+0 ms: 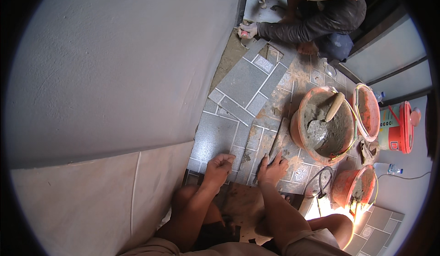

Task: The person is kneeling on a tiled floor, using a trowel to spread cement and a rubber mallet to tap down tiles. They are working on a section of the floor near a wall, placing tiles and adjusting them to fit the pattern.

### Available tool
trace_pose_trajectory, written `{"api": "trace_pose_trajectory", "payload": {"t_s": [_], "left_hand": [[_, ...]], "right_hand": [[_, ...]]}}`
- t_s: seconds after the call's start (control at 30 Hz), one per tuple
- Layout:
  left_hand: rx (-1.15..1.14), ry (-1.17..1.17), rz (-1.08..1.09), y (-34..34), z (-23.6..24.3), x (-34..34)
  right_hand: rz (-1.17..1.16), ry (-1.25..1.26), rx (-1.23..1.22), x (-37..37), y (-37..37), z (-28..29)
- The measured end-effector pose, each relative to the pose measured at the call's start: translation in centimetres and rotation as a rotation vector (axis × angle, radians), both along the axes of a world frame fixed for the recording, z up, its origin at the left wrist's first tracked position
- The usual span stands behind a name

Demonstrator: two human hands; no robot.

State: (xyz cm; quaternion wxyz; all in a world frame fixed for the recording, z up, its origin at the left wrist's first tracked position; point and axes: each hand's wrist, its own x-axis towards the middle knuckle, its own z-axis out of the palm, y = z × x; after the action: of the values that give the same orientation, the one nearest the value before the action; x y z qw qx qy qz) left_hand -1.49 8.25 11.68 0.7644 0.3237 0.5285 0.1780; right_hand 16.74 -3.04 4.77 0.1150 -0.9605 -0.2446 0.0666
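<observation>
My left hand (219,168) is closed in a pinch over the grey patterned tile (213,136) beside the wall; what it holds, if anything, is too small to make out. My right hand (271,169) rests with fingers apart beside and on a long dark straight strip (277,139) lying on the mortar-stained tiles. Farther forward, a loose tile sheet (245,81) lies askew by a bed of wet mortar (227,61). To the right sits a large orange bucket (300,123) of grey mortar, with a wooden-handled trowel (334,107) in it.
A co-worker (325,17) crouches at the top with gloved hands and tools. Along the right are two smaller buckets (341,187) (369,114), a red-and-green pail (393,127), plastic bottles (394,169) and a cable. A plastered wall (114,72) with tiled base (91,196) borders the left.
</observation>
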Motion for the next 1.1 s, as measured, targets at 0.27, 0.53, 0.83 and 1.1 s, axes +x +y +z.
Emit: {"api": "trace_pose_trajectory", "payload": {"t_s": [0.27,0.53,0.83,1.1], "left_hand": [[-0.027,0.015,-0.002,0.4,1.1,0.1],[-0.016,0.006,0.009,0.3,0.9,0.1],[0.020,0.017,0.019,0.2,0.6,0.2],[0.044,0.001,0.029,0.0,-0.5,0.1]], "right_hand": [[-0.003,-0.001,-0.015,0.0,0.2,0.3],[0.010,-0.046,-0.010,0.0,-0.1,-0.4],[0.025,-0.026,0.026,0.0,-0.2,-0.3],[-0.006,-0.019,-0.032,-0.1,0.0,-0.2]]}}
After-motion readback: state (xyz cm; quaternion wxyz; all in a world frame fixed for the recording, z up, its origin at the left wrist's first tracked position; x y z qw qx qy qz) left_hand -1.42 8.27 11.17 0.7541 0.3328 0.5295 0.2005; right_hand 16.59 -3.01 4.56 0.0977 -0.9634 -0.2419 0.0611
